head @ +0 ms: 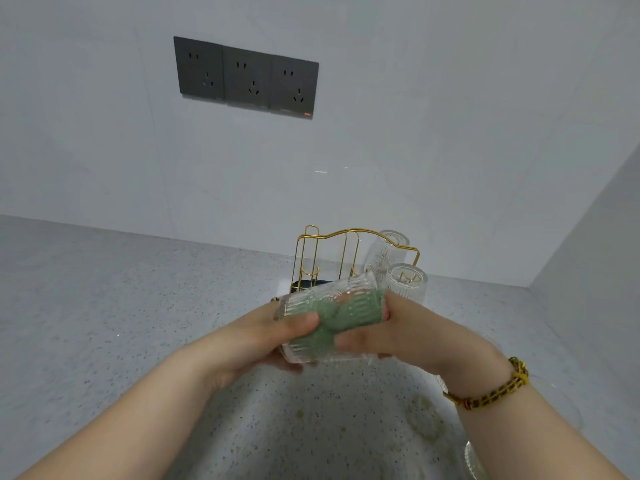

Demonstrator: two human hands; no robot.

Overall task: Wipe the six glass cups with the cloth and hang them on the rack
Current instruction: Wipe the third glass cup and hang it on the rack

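Head camera view, looking down over a grey speckled counter (pixel 104 323) that meets a pale wall. High on the wall, left of centre, is a dark panel of three power sockets (pixel 246 77).

Two bare forearms reach in from the bottom edge and meet in the middle, above the counter. The left hand (pixel 263 341) grips a ribbed glass cup (pixel 311 303) that is lifted and lying on its side. The thumb curls over the near wall of the glass and the fingers wrap underneath. A green cloth (pixel 343 317) is stuffed inside the cup and shows through the glass.

Just behind the held cup stands a gold wire rack (pixel 346 251) on a dark base, near the back wall.

The right hand (pixel 398 334) closes on the cloth at the cup's right end, where the cloth bulges out. Its thumb lies against the outside of the glass. How far its fingers reach inside cannot be told.

On the right side of the rack two cups hang upside down, a rear cup (pixel 388 254) and a front cup (pixel 407 285) just beside it.

A yellow and dark beaded bracelet (pixel 491 393) circles the right wrist. At the bottom right edge, part of another ribbed glass (pixel 472 460) stands on the counter, cut off by the frame.
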